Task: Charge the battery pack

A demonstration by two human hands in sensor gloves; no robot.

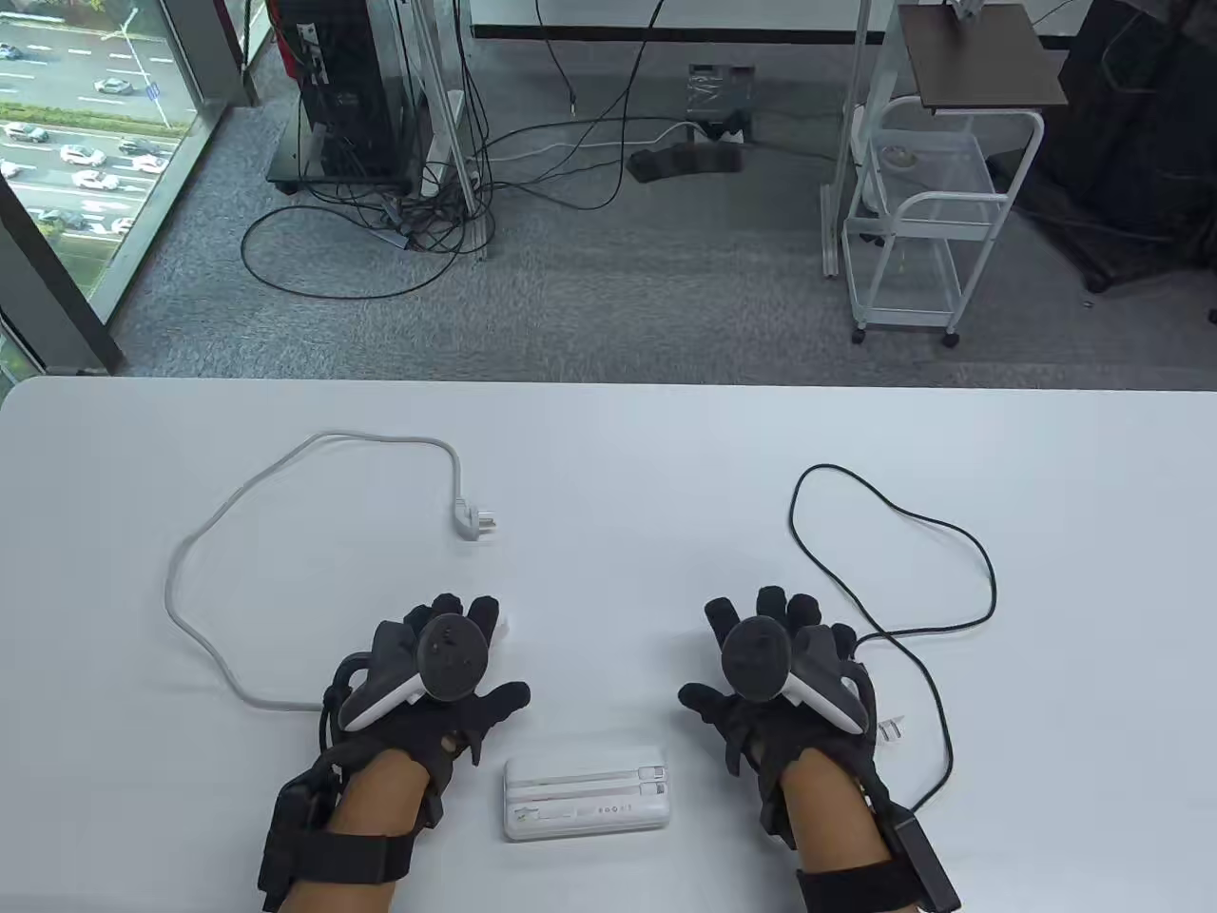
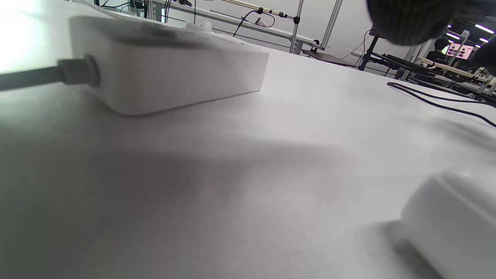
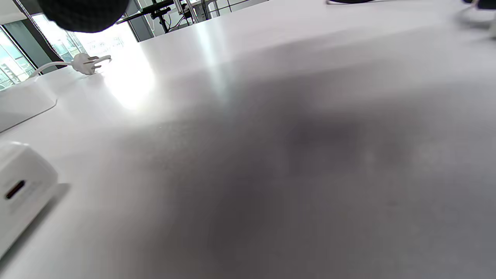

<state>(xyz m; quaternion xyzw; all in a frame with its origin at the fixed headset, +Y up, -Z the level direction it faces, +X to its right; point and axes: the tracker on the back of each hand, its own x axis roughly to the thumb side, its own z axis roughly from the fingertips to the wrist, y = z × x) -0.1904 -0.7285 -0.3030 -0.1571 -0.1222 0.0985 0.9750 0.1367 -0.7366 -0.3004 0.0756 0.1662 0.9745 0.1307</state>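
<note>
The white battery pack (image 1: 585, 797) lies flat near the table's front edge, between my wrists. It also shows in the left wrist view (image 2: 453, 221) and in the right wrist view (image 3: 19, 186), where a port faces the camera. My left hand (image 1: 466, 656) is spread open over a white power strip (image 2: 170, 66), which it mostly hides from above. My right hand (image 1: 732, 666) is spread open and empty on the table. A black cable (image 1: 951, 537) loops out from beside the right hand.
The strip's grey cord (image 1: 204, 542) curves left and back to its plug (image 1: 473, 525), which lies loose on the table. A small pale part (image 1: 889, 728) shows by the right hand. The table's far edge (image 1: 608, 382) drops to the floor.
</note>
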